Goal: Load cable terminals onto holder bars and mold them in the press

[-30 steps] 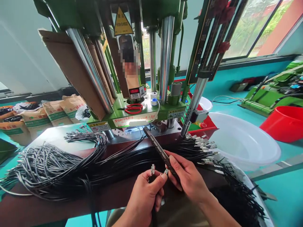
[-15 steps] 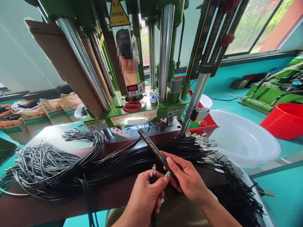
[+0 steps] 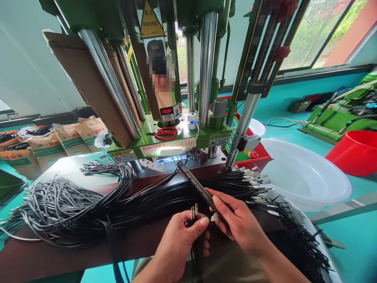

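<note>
My right hand (image 3: 237,220) grips the slotted bar (image 3: 194,182) above the workbench (image 3: 73,257): presumably rigid, weighty; hold its near end. My left hand (image 3: 187,234) clasps black cables (image 3: 198,253) beside it: presumably light, pliable; hold just below the metal tips (image 3: 196,210).

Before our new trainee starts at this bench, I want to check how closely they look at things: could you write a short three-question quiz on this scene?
1. Which hand grips the long dark bar? A: left. B: right. C: neither.
2. True or false: the left hand holds metal-tipped black strands.
3. Fill in the blank: the scissors on the green machine plate have ___ handles.

Key: 1. B, the right hand. 2. True. 3. Red.
</note>
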Tool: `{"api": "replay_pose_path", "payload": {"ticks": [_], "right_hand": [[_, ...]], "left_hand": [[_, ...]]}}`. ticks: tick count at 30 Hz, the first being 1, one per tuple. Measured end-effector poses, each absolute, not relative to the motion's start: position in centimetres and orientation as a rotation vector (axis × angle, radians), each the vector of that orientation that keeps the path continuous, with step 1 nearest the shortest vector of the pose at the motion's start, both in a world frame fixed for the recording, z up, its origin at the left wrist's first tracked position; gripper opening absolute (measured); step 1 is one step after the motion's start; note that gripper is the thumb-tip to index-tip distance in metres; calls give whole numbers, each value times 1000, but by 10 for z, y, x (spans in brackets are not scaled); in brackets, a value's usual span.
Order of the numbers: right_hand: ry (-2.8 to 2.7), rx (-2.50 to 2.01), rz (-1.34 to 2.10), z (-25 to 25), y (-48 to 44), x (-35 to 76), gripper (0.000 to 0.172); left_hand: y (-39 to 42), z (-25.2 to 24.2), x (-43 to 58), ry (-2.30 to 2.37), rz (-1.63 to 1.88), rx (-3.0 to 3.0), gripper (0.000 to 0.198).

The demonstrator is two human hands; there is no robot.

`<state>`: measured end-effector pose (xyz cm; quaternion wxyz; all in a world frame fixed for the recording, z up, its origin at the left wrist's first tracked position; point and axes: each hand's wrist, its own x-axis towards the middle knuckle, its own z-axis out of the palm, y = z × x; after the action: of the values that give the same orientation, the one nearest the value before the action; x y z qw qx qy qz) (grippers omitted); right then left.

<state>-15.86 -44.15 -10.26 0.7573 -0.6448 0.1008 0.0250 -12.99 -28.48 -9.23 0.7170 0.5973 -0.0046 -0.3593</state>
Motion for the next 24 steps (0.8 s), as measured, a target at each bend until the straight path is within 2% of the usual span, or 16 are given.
{"api": "replay_pose_path", "payload": {"ticks": [5,11,24], "right_hand": [[273,-1370,97,-103,-449,-166,61],[163,-1410,97,-107,-447,-163,56],[130,-1487,111,-108,-448,-163,53]], "left_hand": [[-279,-89,-127,60,-791,1250,45],[-292,-92,-126,1,-756,1251,28],[-295,-91,-122,41,-787,1294,28]]}}
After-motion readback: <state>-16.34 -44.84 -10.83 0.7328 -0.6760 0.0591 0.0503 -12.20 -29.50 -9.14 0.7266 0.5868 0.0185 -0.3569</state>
